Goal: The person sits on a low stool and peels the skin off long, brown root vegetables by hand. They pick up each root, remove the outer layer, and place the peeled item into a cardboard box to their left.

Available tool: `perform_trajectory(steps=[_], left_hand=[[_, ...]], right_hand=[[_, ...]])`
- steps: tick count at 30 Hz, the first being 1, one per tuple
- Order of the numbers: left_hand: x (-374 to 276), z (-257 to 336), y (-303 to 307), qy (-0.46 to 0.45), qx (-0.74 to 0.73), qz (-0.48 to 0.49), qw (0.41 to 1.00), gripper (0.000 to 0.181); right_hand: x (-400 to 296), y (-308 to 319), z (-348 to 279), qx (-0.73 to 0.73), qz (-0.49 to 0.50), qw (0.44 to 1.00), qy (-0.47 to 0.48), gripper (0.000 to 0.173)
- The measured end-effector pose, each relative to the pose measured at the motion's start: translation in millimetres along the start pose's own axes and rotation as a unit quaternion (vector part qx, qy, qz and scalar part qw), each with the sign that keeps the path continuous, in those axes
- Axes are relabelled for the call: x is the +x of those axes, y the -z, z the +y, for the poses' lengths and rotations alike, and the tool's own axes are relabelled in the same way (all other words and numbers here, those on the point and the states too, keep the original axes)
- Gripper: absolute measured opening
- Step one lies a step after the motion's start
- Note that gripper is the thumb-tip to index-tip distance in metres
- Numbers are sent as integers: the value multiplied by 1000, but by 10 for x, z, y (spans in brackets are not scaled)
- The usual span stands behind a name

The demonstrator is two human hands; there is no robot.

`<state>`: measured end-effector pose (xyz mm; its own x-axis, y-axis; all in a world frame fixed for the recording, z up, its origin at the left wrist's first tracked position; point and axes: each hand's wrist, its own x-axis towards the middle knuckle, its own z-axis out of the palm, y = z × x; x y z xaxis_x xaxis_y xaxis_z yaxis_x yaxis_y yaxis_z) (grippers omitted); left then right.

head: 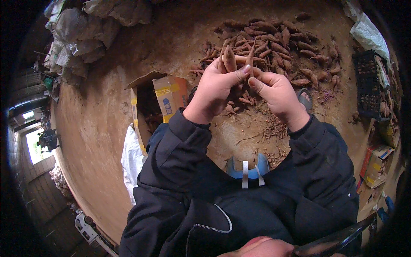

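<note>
My left hand (pixel 213 85) is closed around a slim reddish-brown sweet potato (pixel 229 59), whose tapered end points up. Beside it, partly hidden by the fingers, is another thin root. A narrow sweet potato (pixel 250 57) stands upright between both hands, its tip upward. The thumb of my left hand rests against it, while my right hand (pixel 279 93) pinches its lower end between thumb and fingertips. Just beyond the hands, a heap of sweet potatoes (pixel 277 48) covers the dirt floor (pixel 106 154).
At left stands an open cardboard box (pixel 170 94) with roots inside, near a white sack (pixel 130 163). A black plastic crate (pixel 367 85) of roots and another cardboard box (pixel 377 165) are at right. Root scraps (pixel 273 131) lie before a blue stool (pixel 236 173). Bulky sacks (pixel 83 35) sit far left.
</note>
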<state>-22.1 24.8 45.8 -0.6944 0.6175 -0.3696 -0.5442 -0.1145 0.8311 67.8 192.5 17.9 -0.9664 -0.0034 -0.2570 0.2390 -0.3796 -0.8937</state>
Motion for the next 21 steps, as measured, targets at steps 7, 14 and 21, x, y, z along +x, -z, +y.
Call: perform_trajectory(steps=[7, 14, 21], left_hand=[[9, -68, -75, -63, 3, 42, 997, 19], [42, -239, -35, -183, 149, 82, 968, 18], [99, -215, -14, -79, 25, 58, 995, 22]], right_hand=[[-14, 23, -48, -142, 20, 990, 9, 26], [-5, 46, 30, -150, 47, 988, -7, 30], [-28, 32, 11, -223, 48, 974, -9, 33]])
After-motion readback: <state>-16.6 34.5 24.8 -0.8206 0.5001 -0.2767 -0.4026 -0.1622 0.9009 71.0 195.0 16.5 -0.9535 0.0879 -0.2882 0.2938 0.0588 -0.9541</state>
